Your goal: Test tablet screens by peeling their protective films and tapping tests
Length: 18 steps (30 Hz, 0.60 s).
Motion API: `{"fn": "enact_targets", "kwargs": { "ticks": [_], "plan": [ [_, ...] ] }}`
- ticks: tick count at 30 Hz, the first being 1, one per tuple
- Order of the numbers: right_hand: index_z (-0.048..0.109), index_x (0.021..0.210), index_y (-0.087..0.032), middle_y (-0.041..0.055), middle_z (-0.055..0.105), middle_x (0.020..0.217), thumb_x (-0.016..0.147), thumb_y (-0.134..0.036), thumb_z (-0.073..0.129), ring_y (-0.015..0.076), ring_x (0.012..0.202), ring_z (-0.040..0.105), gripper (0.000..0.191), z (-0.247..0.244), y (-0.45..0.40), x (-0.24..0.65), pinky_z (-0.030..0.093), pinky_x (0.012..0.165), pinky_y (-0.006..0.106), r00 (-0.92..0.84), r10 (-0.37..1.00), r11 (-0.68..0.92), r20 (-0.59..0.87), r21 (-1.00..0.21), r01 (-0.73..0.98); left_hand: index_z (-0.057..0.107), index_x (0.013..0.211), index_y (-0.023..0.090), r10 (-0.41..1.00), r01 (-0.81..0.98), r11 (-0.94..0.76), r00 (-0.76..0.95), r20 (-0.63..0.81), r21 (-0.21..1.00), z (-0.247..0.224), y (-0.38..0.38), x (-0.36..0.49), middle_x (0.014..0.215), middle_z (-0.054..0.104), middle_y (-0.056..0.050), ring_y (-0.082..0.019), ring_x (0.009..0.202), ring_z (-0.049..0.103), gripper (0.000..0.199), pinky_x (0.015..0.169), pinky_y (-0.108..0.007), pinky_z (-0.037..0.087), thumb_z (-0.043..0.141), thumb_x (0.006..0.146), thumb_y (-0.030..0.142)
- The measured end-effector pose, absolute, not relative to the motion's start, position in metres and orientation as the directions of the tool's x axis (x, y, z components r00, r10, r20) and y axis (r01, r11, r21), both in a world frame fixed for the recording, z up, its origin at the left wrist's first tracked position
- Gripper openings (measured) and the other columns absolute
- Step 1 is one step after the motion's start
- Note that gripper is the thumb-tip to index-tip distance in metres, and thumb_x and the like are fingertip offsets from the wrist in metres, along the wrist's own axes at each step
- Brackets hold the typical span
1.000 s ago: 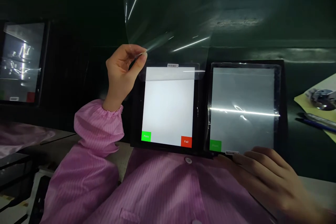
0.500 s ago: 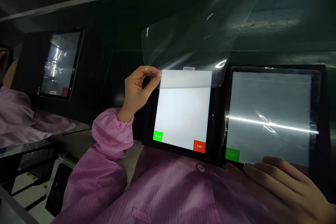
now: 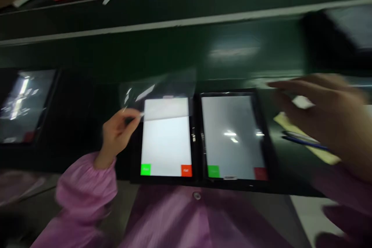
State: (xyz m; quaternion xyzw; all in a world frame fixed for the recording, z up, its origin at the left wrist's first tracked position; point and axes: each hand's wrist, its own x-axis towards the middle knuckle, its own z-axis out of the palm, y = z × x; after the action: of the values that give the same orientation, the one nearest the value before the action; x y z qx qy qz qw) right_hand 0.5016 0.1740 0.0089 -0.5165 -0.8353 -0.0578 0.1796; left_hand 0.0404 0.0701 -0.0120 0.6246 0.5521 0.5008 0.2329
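Up and away goes the right hand (image 3: 328, 112): it has left the bottom edge of the right tablet and risen high over the bench, and the whole view has pulled back, so both screens sit smaller in the frame.

Sweeping across from the left, a further tablet (image 3: 26, 104) glares at the far edge, a streak of light across its screen. Next comes the pink striped sleeve (image 3: 84, 190), gathered at the cuff, and out of it the left hand (image 3: 117, 135), thumb and forefinger pressed together, pinching the edge of a clear plastic film (image 3: 171, 83). That film rises off the top of the middle tablet (image 3: 165, 143), with a pale band across the top of its white screen. This tablet sits in a black holder (image 3: 136, 162), green Pass button (image 3: 145, 169) at lower left, red Fail button (image 3: 186, 170) at lower right.

Just beside it, the right tablet (image 3: 229, 135) shows a grey screen in its own black frame, with green and red squares along the bottom. Further right, a blue pen (image 3: 305, 143) lies on a yellow sheet (image 3: 322, 153). Above them the right hand's fingers (image 3: 316, 93) stretch out, badly blurred, a small white scrap (image 3: 302, 102) against them; whether they grip it, you cannot tell.
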Motion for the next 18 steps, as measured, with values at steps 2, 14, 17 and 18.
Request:
{"fn": "enact_targets", "kwargs": {
  "ticks": [2,14,17,18],
  "plan": [
    [0.076,0.124,-0.014,0.0208,0.074,0.116,0.104,-0.037,0.049,0.0382,0.110,0.067,0.040,0.013,0.208,0.507,0.051,0.101,0.058,-0.438,0.874,0.471,0.213,-0.144,0.870,0.079,0.114,0.028,0.949,0.462,-0.314,0.169,0.266,0.830,-0.017,0.058,0.029,0.115,0.081,-0.002,-0.022,0.107,0.075,0.029,0.095,-0.038,0.052,0.052,0.107,0.026],
    [0.079,0.099,-0.025,0.0055,0.079,0.108,0.100,-0.035,0.055,0.0288,0.101,0.073,0.026,-0.022,0.238,0.491,0.057,0.093,0.045,-0.551,0.803,0.592,0.226,-0.397,0.701,0.074,0.126,0.029,0.760,0.740,-0.535,0.632,-0.150,0.408,0.023,0.035,0.104,0.074,0.072,0.008,-0.012,0.063,0.066,0.026,0.106,-0.045,0.040,0.058,0.106,0.033],
    [0.076,0.090,-0.024,0.0058,0.078,0.104,0.099,-0.030,0.057,0.0292,0.096,0.072,0.022,-0.020,0.235,0.488,0.055,0.089,0.045,-0.555,0.780,0.625,0.288,-0.400,0.670,0.076,0.121,0.024,0.738,0.709,-0.586,0.667,-0.103,0.392,0.021,0.060,0.127,0.092,0.079,-0.001,-0.018,0.084,0.074,0.027,0.107,-0.048,0.046,0.055,0.107,0.033],
    [0.074,0.090,-0.023,0.0065,0.078,0.104,0.100,-0.028,0.056,0.0298,0.095,0.072,0.021,-0.017,0.229,0.487,0.054,0.087,0.045,-0.567,0.767,0.642,0.300,-0.372,0.671,0.075,0.124,0.022,0.754,0.715,-0.597,0.655,-0.049,0.363,0.017,0.073,0.132,0.106,0.081,-0.005,-0.023,0.099,0.075,0.030,0.106,-0.049,0.049,0.054,0.107,0.035]
  ]
}}
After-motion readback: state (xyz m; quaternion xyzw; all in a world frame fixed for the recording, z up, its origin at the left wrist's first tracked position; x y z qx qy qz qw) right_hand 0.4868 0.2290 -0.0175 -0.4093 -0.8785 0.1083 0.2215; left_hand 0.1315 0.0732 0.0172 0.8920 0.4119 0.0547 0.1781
